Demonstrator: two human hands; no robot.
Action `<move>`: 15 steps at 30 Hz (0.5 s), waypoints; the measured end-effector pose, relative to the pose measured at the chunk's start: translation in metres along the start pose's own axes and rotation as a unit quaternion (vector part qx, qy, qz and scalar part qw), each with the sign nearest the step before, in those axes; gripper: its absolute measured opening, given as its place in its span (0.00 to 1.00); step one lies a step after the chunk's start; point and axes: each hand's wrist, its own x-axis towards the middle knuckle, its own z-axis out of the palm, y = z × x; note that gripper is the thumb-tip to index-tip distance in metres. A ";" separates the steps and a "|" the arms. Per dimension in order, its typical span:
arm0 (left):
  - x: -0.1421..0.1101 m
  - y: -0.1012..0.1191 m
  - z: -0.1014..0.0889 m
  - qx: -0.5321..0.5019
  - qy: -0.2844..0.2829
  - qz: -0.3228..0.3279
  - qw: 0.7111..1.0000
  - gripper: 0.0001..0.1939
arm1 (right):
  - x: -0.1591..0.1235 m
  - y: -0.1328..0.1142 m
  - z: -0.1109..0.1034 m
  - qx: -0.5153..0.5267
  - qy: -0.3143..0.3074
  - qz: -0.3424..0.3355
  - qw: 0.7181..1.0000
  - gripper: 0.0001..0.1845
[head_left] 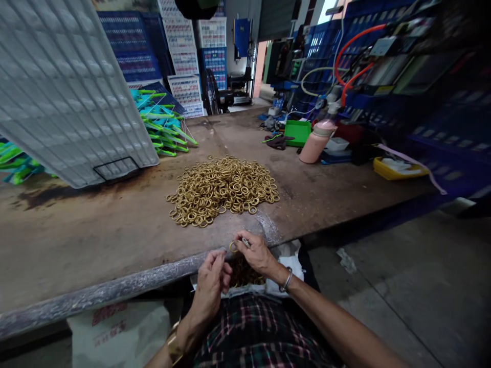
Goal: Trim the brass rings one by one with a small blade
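right hand [256, 251]: pinching one round, gold-coloured, metal-looking ring [230, 248] near the front edge of the brown bench [95, 220] | left hand [210, 281]: fingers curled just beside, cannot tell if gripping | heap of similar rings [226, 189]: on bench beyond | step, apparently: single-ring handling | next move likely needs: fine fingertip control

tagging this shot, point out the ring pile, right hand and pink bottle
Ring pile [226, 189], head view: its middle
Right hand [260, 254], head view: back of hand
Pink bottle [314, 146], head view: its body

A workshop: crates [182, 51] stand stacked at 11 o'clock, an orange hose [336, 67] loops at 1 o'clock. Rings [226, 186] heap the bench [115, 230].
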 end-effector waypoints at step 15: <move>0.018 -0.003 -0.009 0.175 0.008 0.148 0.973 0.06 | -0.005 -0.014 0.006 -0.069 -0.036 0.026 0.997 0.14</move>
